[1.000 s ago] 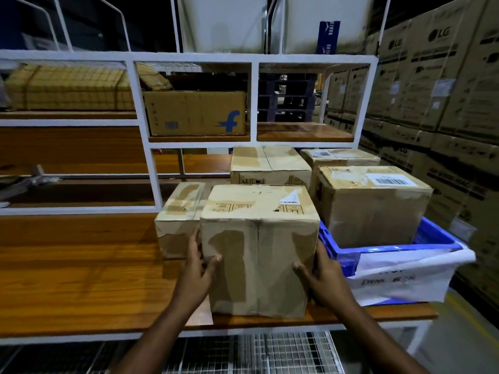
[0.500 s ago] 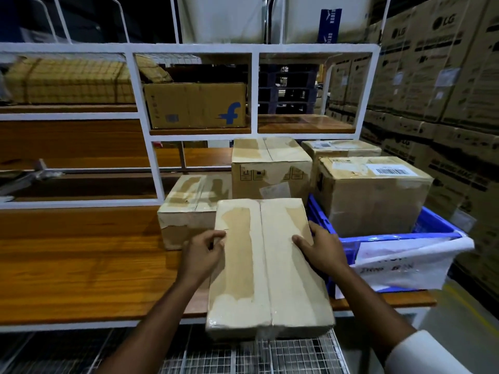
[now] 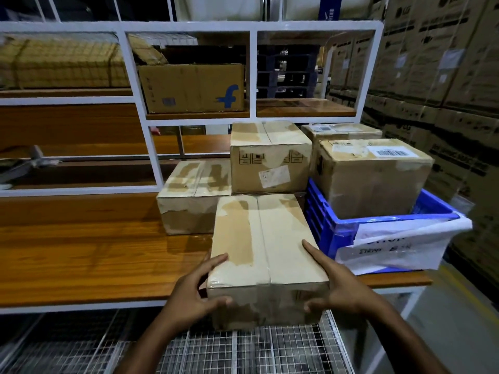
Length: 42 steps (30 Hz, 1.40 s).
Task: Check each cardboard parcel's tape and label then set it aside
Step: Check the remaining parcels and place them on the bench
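Two hands' fingers grasping parcel [image 3: 266,255], wooden bench [image 3: 81,255], stacked warehouse cartons [image 3: 442,76]

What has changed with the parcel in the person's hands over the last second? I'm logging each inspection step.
The held parcel was tipped from standing upright toward the person, so its taped seam now faces up and its near end overhangs the table edge. The left hand and right hand slid from its sides to its near corners. The other parcels and the blue crate stayed put.
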Available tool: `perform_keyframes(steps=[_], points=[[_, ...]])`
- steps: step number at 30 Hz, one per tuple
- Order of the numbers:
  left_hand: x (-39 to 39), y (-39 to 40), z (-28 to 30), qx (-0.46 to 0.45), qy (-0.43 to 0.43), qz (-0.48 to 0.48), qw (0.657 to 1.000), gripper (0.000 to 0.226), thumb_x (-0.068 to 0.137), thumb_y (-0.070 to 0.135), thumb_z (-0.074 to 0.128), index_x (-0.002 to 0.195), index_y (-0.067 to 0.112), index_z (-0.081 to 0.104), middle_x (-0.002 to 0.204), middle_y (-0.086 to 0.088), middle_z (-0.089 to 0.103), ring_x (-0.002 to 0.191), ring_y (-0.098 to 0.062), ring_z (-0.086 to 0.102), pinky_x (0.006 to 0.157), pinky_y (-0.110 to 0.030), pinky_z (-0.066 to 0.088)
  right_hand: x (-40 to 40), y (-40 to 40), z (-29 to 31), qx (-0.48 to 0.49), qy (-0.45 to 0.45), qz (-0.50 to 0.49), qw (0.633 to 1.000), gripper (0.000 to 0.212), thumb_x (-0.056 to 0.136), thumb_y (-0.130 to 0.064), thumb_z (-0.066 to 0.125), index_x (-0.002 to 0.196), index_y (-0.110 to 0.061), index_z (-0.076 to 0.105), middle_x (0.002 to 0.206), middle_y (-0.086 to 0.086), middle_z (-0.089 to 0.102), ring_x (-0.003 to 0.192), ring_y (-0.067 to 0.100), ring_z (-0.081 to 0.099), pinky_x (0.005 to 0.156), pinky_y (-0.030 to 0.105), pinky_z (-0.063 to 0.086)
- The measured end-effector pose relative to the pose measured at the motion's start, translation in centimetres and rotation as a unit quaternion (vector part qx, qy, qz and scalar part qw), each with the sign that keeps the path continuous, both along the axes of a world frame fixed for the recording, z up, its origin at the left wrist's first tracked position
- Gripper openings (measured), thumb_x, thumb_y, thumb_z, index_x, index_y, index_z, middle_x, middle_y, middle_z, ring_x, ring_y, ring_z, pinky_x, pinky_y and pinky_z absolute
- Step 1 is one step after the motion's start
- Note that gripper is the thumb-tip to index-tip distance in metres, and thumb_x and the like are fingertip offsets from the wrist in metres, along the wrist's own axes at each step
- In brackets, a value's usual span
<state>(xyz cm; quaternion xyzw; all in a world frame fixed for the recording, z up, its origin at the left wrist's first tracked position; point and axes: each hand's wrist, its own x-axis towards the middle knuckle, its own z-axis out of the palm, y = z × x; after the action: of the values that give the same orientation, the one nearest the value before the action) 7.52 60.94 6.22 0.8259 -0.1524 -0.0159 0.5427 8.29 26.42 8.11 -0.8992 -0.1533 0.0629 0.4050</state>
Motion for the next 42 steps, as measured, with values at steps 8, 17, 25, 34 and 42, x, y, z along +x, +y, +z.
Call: perform_keyframes(steps=[8, 17, 25, 34, 42], points=[[0.0, -2.1, 6.9, -0.048, -0.188, 0.216, 0.957, 0.048, 0.074, 0.037, 0.077, 0.119, 0.041, 0.063, 0.104, 0.028, 0.062, 0.088, 0.009, 0.065, 0.06, -0.015, 0.056, 0.3, 1.2, 6.7, 0.061, -0.208, -0.136, 0.967, 0.079, 0.056, -0.066, 0.082, 0.128, -0.036, 0.063, 0.11, -0.015, 0.071, 0.094, -0.007, 0.065, 0.083, 0.018, 0.053], [8.9, -5.7, 16.2, 0.127, -0.188, 0.301, 0.926, 0.022, 0.098, 0.032, 0.057, 0.12, 0.029, 0.057, 0.122, -0.001, 0.063, 0.098, -0.016, 0.058, 0.074, -0.034, 0.054, 8.1, 4.9, 15.2, -0.048, -0.26, -0.247, 0.932, 0.044, 0.094, -0.037, 0.064, 0.134, -0.022, 0.058, 0.116, 0.004, 0.067, 0.095, 0.013, 0.057, 0.078, 0.026, 0.044], [15.0, -8.1, 16.9, 0.429, -0.212, 0.136, 0.868, 0.052, 0.104, 0.036, 0.029, 0.153, 0.02, 0.028, 0.162, -0.001, 0.021, 0.152, -0.022, 0.005, 0.12, -0.053, 0.012, 13.7, 7.9, 15.8, -0.352, -0.211, -0.09, 0.908, 0.055, 0.104, -0.044, 0.021, 0.156, -0.026, 0.018, 0.165, 0.0, 0.012, 0.152, 0.025, 0.006, 0.115, 0.068, 0.006], [16.5, -8.5, 17.6, 0.448, -0.229, 0.01, 0.864, 0.052, 0.106, 0.034, 0.029, 0.156, 0.02, 0.023, 0.162, 0.001, 0.021, 0.149, -0.012, 0.017, 0.12, -0.034, 0.014, 15.0, 8.8, 15.8, -0.364, -0.228, -0.012, 0.903, 0.058, 0.104, -0.038, 0.024, 0.158, -0.019, 0.018, 0.165, 0.001, 0.015, 0.151, 0.018, 0.013, 0.119, 0.052, 0.013], [15.6, -4.4, 16.9, 0.417, -0.164, 0.077, 0.891, 0.051, 0.106, 0.041, 0.03, 0.155, 0.026, 0.027, 0.161, 0.006, 0.023, 0.148, -0.014, 0.019, 0.119, -0.035, 0.02, 14.1, 5.0, 15.3, -0.331, -0.198, -0.073, 0.92, 0.057, 0.105, -0.045, 0.027, 0.156, -0.019, 0.023, 0.163, 0.002, 0.021, 0.149, 0.017, 0.021, 0.122, 0.04, 0.019]])
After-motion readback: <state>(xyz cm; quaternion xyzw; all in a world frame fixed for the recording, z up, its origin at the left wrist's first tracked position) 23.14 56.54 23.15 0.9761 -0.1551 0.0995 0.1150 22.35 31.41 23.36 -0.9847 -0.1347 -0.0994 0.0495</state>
